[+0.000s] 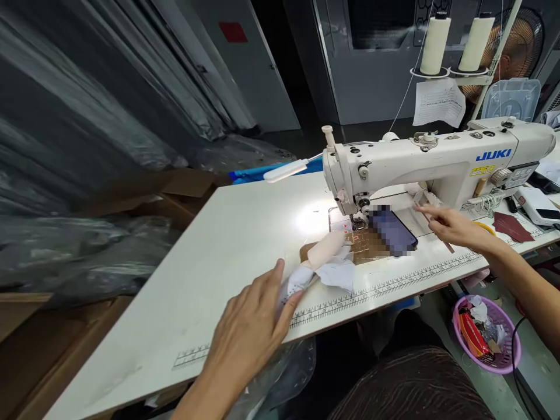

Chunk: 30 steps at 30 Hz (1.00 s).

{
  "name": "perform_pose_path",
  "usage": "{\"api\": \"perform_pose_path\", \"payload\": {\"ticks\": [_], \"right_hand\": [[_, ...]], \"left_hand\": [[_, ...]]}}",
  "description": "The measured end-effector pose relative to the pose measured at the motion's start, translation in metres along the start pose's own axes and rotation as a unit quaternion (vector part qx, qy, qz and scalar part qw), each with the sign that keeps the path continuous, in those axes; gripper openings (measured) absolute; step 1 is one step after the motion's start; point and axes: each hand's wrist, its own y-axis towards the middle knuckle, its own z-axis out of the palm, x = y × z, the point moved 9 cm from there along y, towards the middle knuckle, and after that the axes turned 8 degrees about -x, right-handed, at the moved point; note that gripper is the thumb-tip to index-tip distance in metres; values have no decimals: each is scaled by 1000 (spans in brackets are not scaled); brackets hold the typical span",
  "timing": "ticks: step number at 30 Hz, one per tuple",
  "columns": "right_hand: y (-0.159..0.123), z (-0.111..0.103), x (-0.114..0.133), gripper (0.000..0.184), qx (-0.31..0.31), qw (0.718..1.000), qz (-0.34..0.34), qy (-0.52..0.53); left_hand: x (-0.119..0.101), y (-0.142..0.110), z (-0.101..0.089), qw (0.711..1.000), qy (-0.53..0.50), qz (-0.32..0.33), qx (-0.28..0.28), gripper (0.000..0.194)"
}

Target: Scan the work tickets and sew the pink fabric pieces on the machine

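My left hand (251,318) is at the front edge of the sewing table, thumb and fingers closed around a bundle of white cloth (339,271). A pale pink piece (326,249) lies on top of the bundle, pointing toward the needle area. My right hand (455,227) hovers right of the phone (391,230), index finger stretched out and the other fingers partly curled, with nothing visible in it. The phone, its screen blurred, lies on a brown plate (365,248) under the arm of the white sewing machine (394,166).
Two thread cones (436,44) stand behind the machine. A ruler strip (385,286) runs along the table's front edge. On the floor at right is a purple basket (510,350) of scraps. Cardboard boxes (188,186) and plastic-wrapped bundles (87,256) are at left.
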Motion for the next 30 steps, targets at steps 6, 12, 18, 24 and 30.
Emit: {"api": "perform_pose_path", "payload": {"ticks": [6,12,18,24,30], "right_hand": [[-41,24,51,36,104,903,-38,415],[-51,71,134,31,215,771,-148,581],[-21,112,197,44,247,755,-172,582],[7,166,193,47,254,819,-140,495],[28,172,165,28,162,857,-126,472]], "left_hand": [[-6,8,15,986,-92,-103,95,60],[-31,-1,13,982,-162,-97,-30,42],[-37,-9,13,978,-129,-83,-138,34],[-30,-15,13,964,-157,-125,-176,44],[-24,-15,0,938,-290,-121,-145,28]]}}
